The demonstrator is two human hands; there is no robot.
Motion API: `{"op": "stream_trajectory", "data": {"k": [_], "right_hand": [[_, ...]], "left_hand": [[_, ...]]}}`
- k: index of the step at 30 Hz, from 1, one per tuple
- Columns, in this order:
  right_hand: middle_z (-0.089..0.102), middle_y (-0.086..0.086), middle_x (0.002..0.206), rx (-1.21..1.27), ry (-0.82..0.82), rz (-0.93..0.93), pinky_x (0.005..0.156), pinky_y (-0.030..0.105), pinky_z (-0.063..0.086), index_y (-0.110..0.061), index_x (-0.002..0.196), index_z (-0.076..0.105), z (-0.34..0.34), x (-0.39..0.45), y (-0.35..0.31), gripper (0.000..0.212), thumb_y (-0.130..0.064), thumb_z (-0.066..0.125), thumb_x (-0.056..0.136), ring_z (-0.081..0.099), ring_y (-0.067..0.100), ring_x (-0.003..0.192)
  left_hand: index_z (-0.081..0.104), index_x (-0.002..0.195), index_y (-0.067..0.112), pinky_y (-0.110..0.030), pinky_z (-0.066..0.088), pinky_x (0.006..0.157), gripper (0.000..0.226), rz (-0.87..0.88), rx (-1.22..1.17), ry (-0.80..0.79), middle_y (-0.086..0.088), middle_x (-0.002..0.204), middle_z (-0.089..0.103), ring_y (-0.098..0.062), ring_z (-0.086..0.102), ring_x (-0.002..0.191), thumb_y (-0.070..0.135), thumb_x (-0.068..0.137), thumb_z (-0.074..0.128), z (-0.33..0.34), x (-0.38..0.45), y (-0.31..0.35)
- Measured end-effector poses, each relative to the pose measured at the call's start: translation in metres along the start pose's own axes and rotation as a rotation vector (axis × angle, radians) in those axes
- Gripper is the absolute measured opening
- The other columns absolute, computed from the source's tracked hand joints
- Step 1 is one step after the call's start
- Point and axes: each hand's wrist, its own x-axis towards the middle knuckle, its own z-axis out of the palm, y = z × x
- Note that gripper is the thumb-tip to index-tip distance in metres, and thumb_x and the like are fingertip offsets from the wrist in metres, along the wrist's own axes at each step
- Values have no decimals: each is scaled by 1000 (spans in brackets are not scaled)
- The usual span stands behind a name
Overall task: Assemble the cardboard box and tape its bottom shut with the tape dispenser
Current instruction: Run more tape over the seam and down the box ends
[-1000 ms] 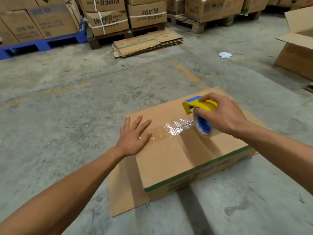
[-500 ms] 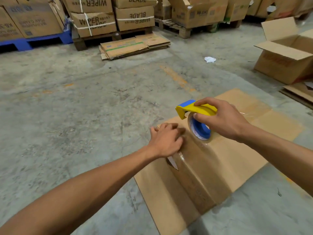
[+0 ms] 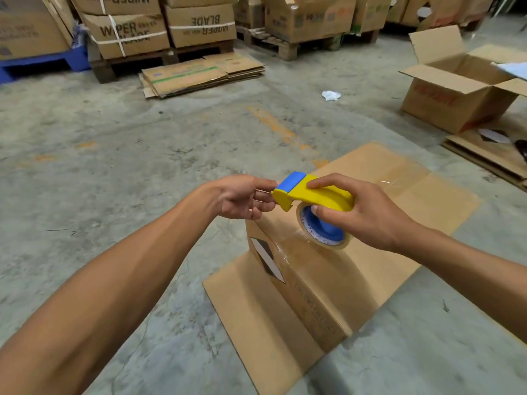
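The brown cardboard box [image 3: 370, 269] lies on the concrete floor with its taped side up; clear tape [image 3: 399, 178] shines along the seam and runs over the near end. A loose flap [image 3: 256, 317] spreads on the floor in front. My right hand [image 3: 368, 215] grips the yellow and blue tape dispenser [image 3: 316, 192], lifted just above the box's near end, with the tape roll [image 3: 325, 232] hanging under it. My left hand [image 3: 242, 198] pinches a thin strip of tape at the dispenser's front edge.
An open cardboard box [image 3: 456, 101] stands at the right, with flat cardboard [image 3: 490, 155] beside it. A stack of flattened boxes [image 3: 199, 72] lies ahead. Pallets loaded with strapped cartons [image 3: 128, 32] line the back. A white scrap [image 3: 330, 95] sits on the floor.
My left hand left the box top, pressed the tape over the near end, then rose to the dispenser's front. My right hand drew the dispenser to the box's near end and lifted it.
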Motion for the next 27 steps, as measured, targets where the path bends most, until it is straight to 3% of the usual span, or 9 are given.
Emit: {"op": "stream_trajectory", "data": {"k": [4,7,10,13,17,21,27], "right_hand": [[65,-13,108,14,-24,-16,74,28,49,-43,116,61,2,-2,-1,34,-39,69,84,59,10,94],[64,-12,107,-8,-33,-21,69,22,45,-43,117,61,7,-3,-5,35,-40,69,83,58,10,91],[64,-6,109,-40,-21,1,68,23,44,-42,119,59,14,-1,-11,37,-42,68,83,56,15,91],[64,-6,106,-17,33,47,62,17,40,-40,120,59,24,2,-21,38,-44,66,83,55,14,87],[63,-9,97,18,60,96,57,17,37,-40,118,59,28,-1,-36,36,-44,65,83,55,11,81],[67,-7,98,8,23,150,65,24,46,-40,111,61,18,-15,-39,30,-47,63,82,58,14,87],[63,-9,87,-26,-96,193,53,14,39,-42,111,58,30,-58,-38,32,-46,65,80,56,4,74]], "left_hand": [[70,88,13,-20,37,52,13,-19,9,-29,-1,77,67,-9,60,60,23,93,64,-2,-4,-5],[67,80,17,-23,37,59,14,37,104,44,0,77,64,-8,59,59,19,93,63,-1,-3,-5],[64,76,18,-22,37,54,22,127,251,130,1,73,63,-7,55,56,13,96,57,-1,1,-2],[63,74,18,-22,34,52,31,202,334,172,1,69,59,-8,45,54,6,98,49,-4,4,2],[65,78,17,-20,34,51,26,263,398,167,5,63,56,-6,41,53,10,99,52,-17,5,12],[66,81,12,-23,31,50,18,301,446,523,1,67,59,-9,37,53,21,96,61,-75,9,6],[69,87,14,-24,33,56,18,212,550,326,2,71,61,-11,38,62,27,96,62,-90,18,-23]]}}
